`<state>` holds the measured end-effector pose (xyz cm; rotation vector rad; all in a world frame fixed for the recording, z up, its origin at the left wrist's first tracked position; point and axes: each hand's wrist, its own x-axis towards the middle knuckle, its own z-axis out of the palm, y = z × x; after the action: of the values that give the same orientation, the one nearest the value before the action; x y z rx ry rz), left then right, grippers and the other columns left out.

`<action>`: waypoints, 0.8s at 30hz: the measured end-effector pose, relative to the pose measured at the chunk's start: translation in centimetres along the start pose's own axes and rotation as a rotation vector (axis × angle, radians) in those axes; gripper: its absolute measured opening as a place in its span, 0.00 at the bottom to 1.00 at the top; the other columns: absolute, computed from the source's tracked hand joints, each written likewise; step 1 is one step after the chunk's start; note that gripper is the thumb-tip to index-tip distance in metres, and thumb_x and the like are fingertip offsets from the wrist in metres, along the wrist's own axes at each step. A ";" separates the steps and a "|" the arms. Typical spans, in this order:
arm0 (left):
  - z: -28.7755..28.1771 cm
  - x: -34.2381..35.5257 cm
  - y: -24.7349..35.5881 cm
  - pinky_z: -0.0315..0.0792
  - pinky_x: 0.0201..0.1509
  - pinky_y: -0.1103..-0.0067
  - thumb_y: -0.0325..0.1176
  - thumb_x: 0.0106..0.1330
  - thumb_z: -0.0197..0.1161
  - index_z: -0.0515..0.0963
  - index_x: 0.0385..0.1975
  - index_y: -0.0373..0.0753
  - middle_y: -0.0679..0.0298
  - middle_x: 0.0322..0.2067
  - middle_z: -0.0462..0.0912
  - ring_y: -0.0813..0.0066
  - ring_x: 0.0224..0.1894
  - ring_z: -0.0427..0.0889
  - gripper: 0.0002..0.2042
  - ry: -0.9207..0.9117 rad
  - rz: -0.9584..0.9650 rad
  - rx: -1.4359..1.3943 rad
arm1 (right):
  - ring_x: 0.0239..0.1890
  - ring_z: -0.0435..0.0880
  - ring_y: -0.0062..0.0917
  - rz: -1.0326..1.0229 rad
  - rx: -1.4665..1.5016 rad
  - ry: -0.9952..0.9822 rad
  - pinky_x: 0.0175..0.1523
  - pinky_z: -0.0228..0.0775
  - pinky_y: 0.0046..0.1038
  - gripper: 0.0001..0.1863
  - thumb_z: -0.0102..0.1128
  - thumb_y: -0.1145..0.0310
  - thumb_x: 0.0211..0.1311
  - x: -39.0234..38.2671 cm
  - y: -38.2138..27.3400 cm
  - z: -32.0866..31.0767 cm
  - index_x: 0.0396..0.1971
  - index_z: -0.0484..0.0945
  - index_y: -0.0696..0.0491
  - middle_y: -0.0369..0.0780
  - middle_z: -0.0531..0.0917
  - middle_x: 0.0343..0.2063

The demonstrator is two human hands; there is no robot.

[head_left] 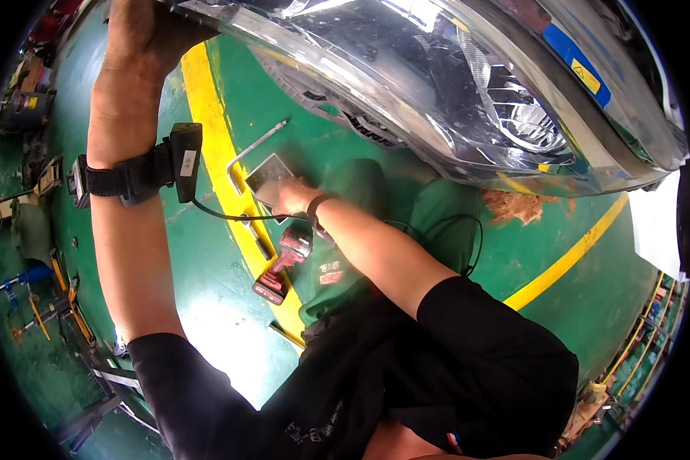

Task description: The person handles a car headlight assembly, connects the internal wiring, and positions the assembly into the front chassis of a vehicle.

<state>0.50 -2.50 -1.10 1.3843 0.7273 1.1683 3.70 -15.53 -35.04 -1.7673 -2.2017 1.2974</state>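
A car headlight [437, 84] with a clear lens fills the upper right, set in the car's front end. My left arm stretches up along the left side, and my left hand [157, 34] is at the headlight's outer edge at the top. Its fingers are hidden, so its grip does not show. Lower down, my right hand [293, 195] reaches to a grey, shallow tray-like rectangle [264, 178] on the floor. Its fingers are small and blurred. Beside the tray lies an L-shaped wrench [241, 157]; nearer me is a red and black cordless power tool [282, 264].
A yellow line [207, 100] crosses the green floor under the tools. My green-trousered knees [360, 192] are below the car. A cable [241, 217] runs from the black strap device [182, 165] on my left wrist. A brown fibrous clump [517, 205] lies right; equipment [34, 100] lines the left.
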 end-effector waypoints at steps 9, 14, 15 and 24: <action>-3.0 0.1 0.8 0.64 0.66 0.46 0.64 0.65 0.54 0.62 0.69 0.39 0.50 0.64 0.71 0.45 0.62 0.72 0.41 -0.060 -0.164 -0.179 | 0.40 0.86 0.36 -0.322 0.457 0.009 0.46 0.77 0.34 0.17 0.64 0.59 0.61 -5.9 1.4 -7.5 0.40 0.79 0.58 0.45 0.85 0.36; -6.3 2.5 -1.1 0.75 0.56 0.54 0.56 0.61 0.69 0.73 0.53 0.35 0.53 0.48 0.79 0.52 0.52 0.78 0.31 0.335 -0.469 -0.486 | 0.49 0.83 0.30 -0.237 0.842 0.345 0.55 0.76 0.33 0.24 0.63 0.55 0.66 -19.9 11.6 -16.5 0.54 0.73 0.56 0.42 0.82 0.49; -4.0 2.1 -0.1 0.73 0.58 0.51 0.56 0.61 0.69 0.72 0.55 0.35 0.52 0.51 0.77 0.48 0.53 0.77 0.33 0.300 -0.451 -0.504 | 0.52 0.82 0.31 -0.249 1.023 0.501 0.56 0.76 0.34 0.26 0.63 0.54 0.66 -22.5 12.9 -17.6 0.56 0.72 0.56 0.42 0.80 0.51; -0.7 1.6 1.3 0.69 0.61 0.57 0.60 0.57 0.70 0.63 0.65 0.34 0.55 0.60 0.69 0.58 0.58 0.71 0.44 0.393 -0.442 -0.379 | 0.59 0.77 0.34 -0.247 1.161 1.084 0.59 0.74 0.36 0.47 0.63 0.37 0.60 -35.8 10.0 -27.2 0.66 0.60 0.58 0.45 0.76 0.56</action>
<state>0.09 -1.02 0.49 0.6402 0.9700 1.1537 37.82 -29.30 -7.30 -1.1374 -0.7340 0.8474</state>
